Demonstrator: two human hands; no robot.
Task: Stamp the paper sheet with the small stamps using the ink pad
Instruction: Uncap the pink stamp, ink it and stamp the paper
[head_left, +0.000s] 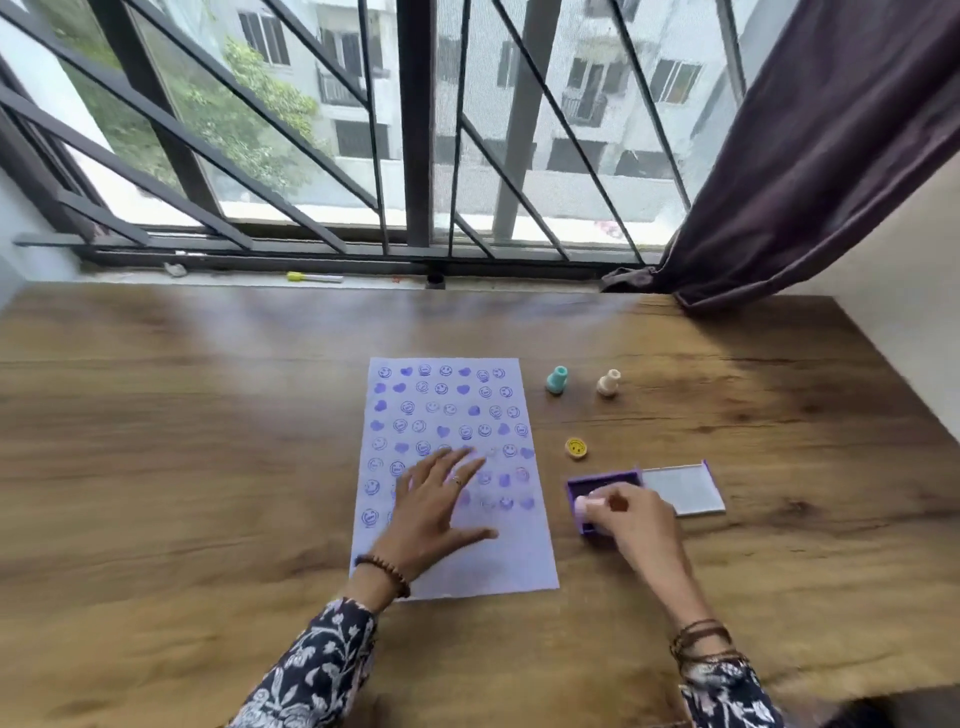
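A pale purple paper sheet (457, 410) lies on the wooden table, covered with rows of purple smiley and heart prints. My left hand (436, 506) rests flat on its lower half, fingers spread. My right hand (631, 519) pinches a small pink stamp (584, 505) and holds it down on the purple ink pad (597, 480), whose lid (685, 488) lies open to the right. A teal stamp (557, 380) and a cream stamp (609, 384) stand beyond the pad. A yellow smiley stamp (575, 448) lies nearer.
The wooden table (208, 441) stretches wide to the left and right. A barred window (415, 130) runs along the far edge, with a yellow-capped marker (314, 278) on its sill. A dark curtain (810, 182) hangs at the right.
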